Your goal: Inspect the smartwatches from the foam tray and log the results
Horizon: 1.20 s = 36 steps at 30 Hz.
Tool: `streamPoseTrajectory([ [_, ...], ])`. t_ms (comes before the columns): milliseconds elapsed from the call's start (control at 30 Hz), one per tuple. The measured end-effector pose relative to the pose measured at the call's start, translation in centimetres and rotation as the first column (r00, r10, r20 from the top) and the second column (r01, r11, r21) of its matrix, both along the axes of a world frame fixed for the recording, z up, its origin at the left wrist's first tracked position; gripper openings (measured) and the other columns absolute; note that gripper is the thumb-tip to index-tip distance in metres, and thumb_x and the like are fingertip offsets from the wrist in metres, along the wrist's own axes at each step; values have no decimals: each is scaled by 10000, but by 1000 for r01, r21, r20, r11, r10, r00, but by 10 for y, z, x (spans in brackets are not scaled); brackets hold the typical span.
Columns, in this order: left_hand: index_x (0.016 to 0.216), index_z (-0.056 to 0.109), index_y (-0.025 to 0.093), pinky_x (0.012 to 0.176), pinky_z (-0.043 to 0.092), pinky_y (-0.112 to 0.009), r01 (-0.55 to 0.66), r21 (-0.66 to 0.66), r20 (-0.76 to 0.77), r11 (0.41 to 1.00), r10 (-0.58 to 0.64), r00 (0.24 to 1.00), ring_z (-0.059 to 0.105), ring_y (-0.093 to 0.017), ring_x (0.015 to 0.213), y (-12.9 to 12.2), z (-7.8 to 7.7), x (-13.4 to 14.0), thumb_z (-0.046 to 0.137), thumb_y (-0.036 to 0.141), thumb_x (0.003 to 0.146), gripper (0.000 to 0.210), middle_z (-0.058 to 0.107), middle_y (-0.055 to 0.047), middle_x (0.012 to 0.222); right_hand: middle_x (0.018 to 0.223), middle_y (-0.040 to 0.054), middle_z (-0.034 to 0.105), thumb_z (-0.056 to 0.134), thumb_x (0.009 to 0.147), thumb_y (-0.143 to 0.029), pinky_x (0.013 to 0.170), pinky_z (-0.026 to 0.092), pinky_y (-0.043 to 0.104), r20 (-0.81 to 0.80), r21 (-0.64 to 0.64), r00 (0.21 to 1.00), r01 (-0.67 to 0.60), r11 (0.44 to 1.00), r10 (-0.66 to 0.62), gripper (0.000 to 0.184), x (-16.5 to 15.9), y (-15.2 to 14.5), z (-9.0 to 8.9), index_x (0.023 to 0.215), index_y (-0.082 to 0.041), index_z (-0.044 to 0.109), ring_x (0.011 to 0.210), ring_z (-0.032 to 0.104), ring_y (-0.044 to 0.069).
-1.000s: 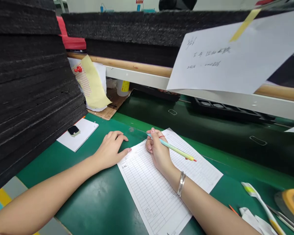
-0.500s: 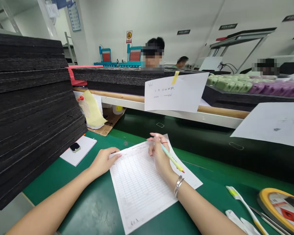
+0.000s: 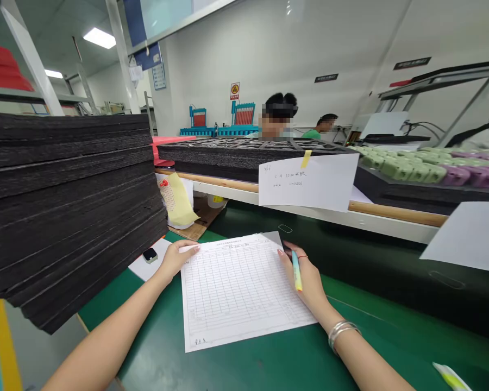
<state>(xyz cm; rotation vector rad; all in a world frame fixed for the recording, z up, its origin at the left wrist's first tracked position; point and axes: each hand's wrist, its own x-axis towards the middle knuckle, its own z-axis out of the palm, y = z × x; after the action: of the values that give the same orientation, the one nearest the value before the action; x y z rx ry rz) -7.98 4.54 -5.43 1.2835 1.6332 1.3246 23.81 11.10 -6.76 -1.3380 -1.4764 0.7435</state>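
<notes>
A white paper form (image 3: 236, 293) with a printed grid and some handwriting is held above the green tabletop (image 3: 179, 361). My left hand (image 3: 177, 260) pinches its upper left edge, thumb on top. At the upper right edge, my right hand (image 3: 305, 277) grips the sheet with the thumb on its face. A pale blue and yellow pen (image 3: 296, 271) is also tucked in that hand, its orange end pointing down toward me. The fingers behind the sheet are partly hidden.
Stacked black foam sheets (image 3: 73, 206) rise at left, beside a smartwatch (image 3: 150, 255) on white paper. Ahead, a shelf holds black trays, green and purple parts (image 3: 415, 168) and a taped note (image 3: 307, 182). Co-workers sit beyond. A toothbrush (image 3: 450, 376) lies at lower right.
My right hand has moved right, from over the sheet to its right edge, and now grips it. The form has turned squarer to me. The view has swung left and upward.
</notes>
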Motion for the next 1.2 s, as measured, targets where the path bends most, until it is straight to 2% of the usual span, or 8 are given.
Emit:
streamPoseTrajectory([
  [67,1023,656,139,852,554,-408,-59,0,44,998,59,997,652,-202,961,0,0,-3,646,307,913,202,673,-61,1073,872,86,752,637,753,-556,781,488,394,6,-53,1000,-15,998,15,429,0,-1,1,1008,-225,733,874,673,315],
  [200,1086,636,143,830,561,-402,-141,-11,133,990,141,981,650,-200,950,0,-3,-6,638,315,918,241,659,-69,1102,936,88,758,642,729,-566,756,477,367,-47,-94,999,-15,995,10,428,0,-2,2,951,-220,760,933,660,317],
  [333,1084,639,143,833,559,-403,-150,9,226,989,144,963,650,-201,959,1,-3,-5,630,332,923,249,659,-73,1115,932,97,752,678,692,-549,723,483,355,-132,-123,991,-9,992,-7,432,-1,0,1,921,-192,759,924,657,310],
  [533,1024,645,137,781,553,-372,-160,17,382,987,142,913,657,-179,860,3,-2,-4,545,466,953,352,678,-58,998,871,79,745,695,679,-513,655,489,332,-220,-167,974,14,986,-52,361,-3,2,0,839,-195,756,826,664,276],
  [700,928,646,140,664,529,-313,-140,-6,478,990,126,869,624,-137,669,1,-2,-2,487,562,950,451,663,-15,802,814,63,731,719,655,-481,617,487,314,-269,-176,960,31,984,-78,318,-5,2,1,799,-199,751,768,650,250],
  [833,885,646,144,619,506,-295,-107,-16,523,994,100,846,602,-128,610,0,-1,1,460,617,938,511,647,-1,730,794,59,718,730,655,-467,593,492,303,-306,-187,948,37,982,-94,300,-6,0,3,788,-198,738,733,641,235],
  [1200,972,677,143,768,539,-369,0,-6,537,1000,3,844,685,-186,786,-4,2,6,454,649,919,556,723,-53,877,933,70,711,729,708,-469,663,503,320,-371,-207,914,89,974,-162,298,-4,-5,7,844,-204,722,839,641,250],
])
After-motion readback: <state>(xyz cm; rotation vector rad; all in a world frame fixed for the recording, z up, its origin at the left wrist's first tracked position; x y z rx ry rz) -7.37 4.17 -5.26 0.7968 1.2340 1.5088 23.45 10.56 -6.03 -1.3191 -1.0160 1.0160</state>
